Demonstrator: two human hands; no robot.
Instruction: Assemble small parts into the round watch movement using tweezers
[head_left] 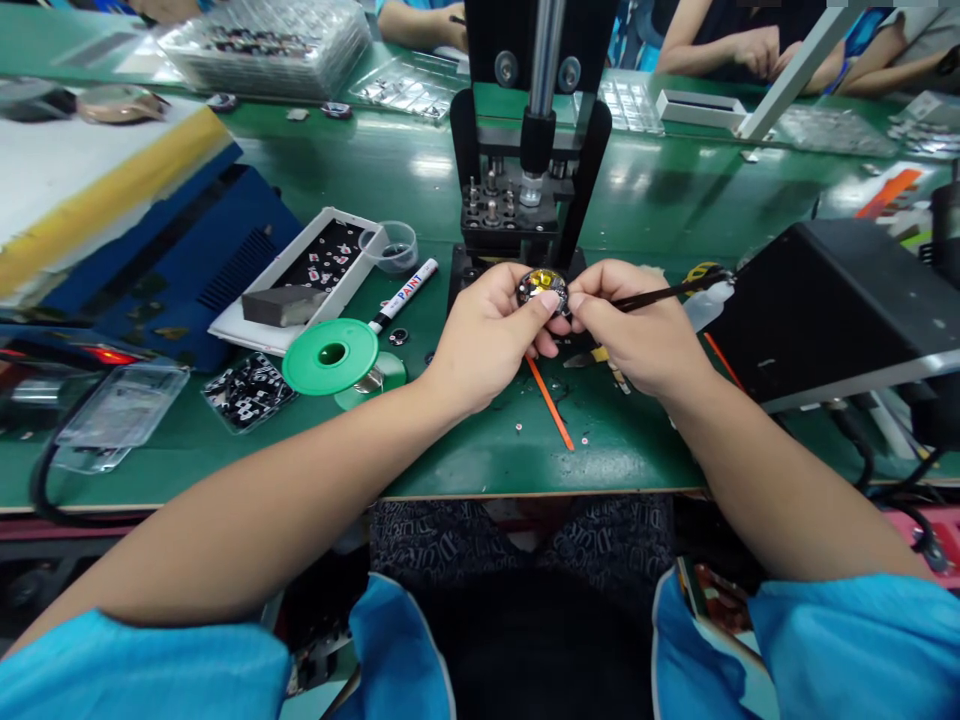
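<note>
Between thumb and fingers, my left hand (491,335) grips a small round dark part (541,287) with a yellow patch on its face. My right hand (637,325) is closed around a thin dark tool (664,296), its fingertips at the part's right edge. The tool slants up and right from that hand; its working end is too small to tell. Both hands are just in front of a black press (514,215) with a metal shaft. An orange strip (551,405) lies on the green table below the hands.
Left of the hands are a green spool (330,357), a paint marker (405,295), a white box (341,290) of small parts and a clear round cup (396,248). A black box-shaped device (847,300) stands right. People's hands are across the table (360,170).
</note>
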